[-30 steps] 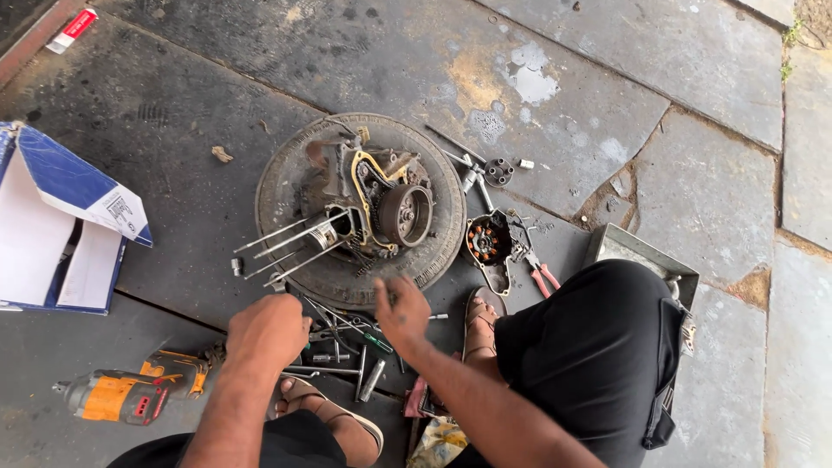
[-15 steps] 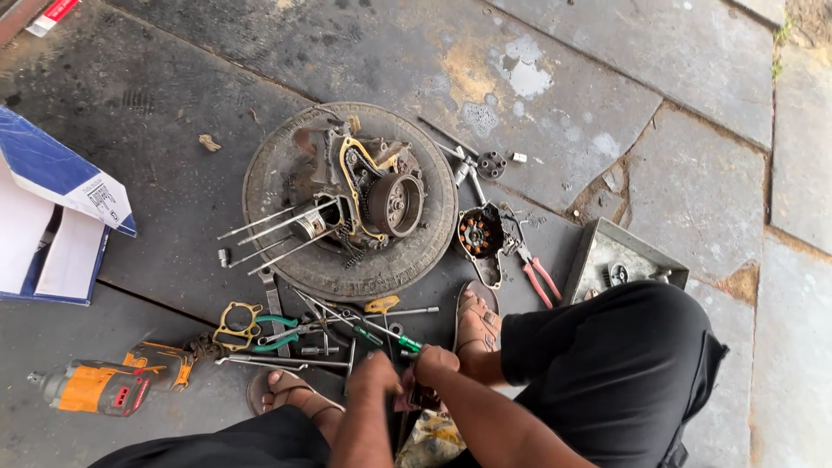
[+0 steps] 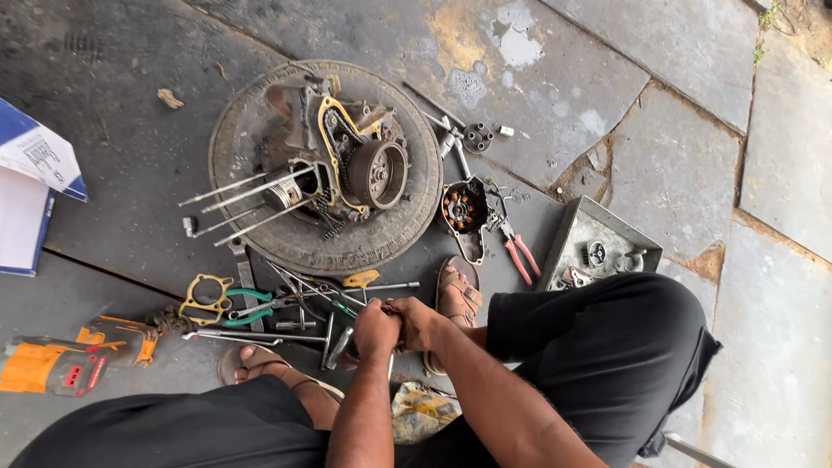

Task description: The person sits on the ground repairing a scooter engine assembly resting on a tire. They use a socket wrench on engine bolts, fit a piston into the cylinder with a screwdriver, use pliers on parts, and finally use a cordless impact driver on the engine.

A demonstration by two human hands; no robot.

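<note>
My left hand (image 3: 374, 329) and my right hand (image 3: 418, 322) are pressed together in front of my knees, fingers closed. A small dark piece shows between them; most of it is hidden. Just beyond the hands lies a pile of hand tools (image 3: 295, 316): rods, spanners, green-handled pliers (image 3: 251, 305) and a yellow-handled tool (image 3: 360, 279). Further out, a stripped engine (image 3: 347, 173) with long studs rests on a flat tyre (image 3: 251, 130).
A round stator plate (image 3: 464, 212) and red-handled pliers (image 3: 520, 256) lie right of the tyre, beside a metal tray (image 3: 572, 234) of small parts. An orange power drill (image 3: 61, 364) and a gasket (image 3: 204, 299) are at left, a blue-white box (image 3: 35, 165) beyond. My sandalled foot (image 3: 455, 295) is close to the hands.
Both hands drew back from the tool pile toward my body and came together. The camera view moved closer and shifted left across the floor.
</note>
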